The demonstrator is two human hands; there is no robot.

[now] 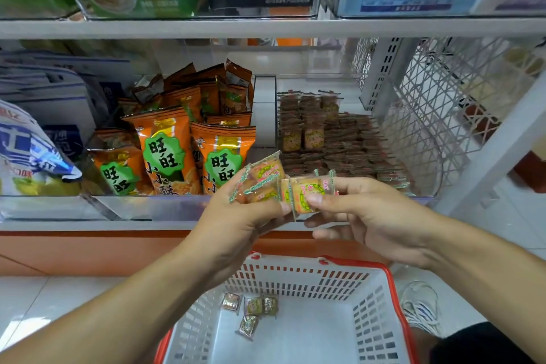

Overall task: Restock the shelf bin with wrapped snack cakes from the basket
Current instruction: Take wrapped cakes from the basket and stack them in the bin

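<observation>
Basket: white plastic basket with a red rim, on the floor below the hands; four wrapped snack cakes left lying loose on its bottom.
Left hand: left hand curled round a loose bunch of several cakes, held at the front edge of the shelf.
Right hand: right hand pinches one cake between thumb and forefinger, touching the left hand's bunch; the other fingers are relaxed.
Shelf bin: clear bin just beyond the hands, holding rows of the same cakes, fuller at the front right than the back.
Neighbouring stock: orange snack bags in the bin to the left, separated by a white divider.
Risk one: the bunch is loosely held and the film looks slick; separating one piece could let others slip and fall to the floor or basket.
Risk two: a careless drop could disturb the standing rows, or land in the orange-bag bin.
Appearance of cakes: small square pieces, golden-brown, in clear film with crimped edges and a round green-and-pink label; light and crushable, in my judgement.
</observation>
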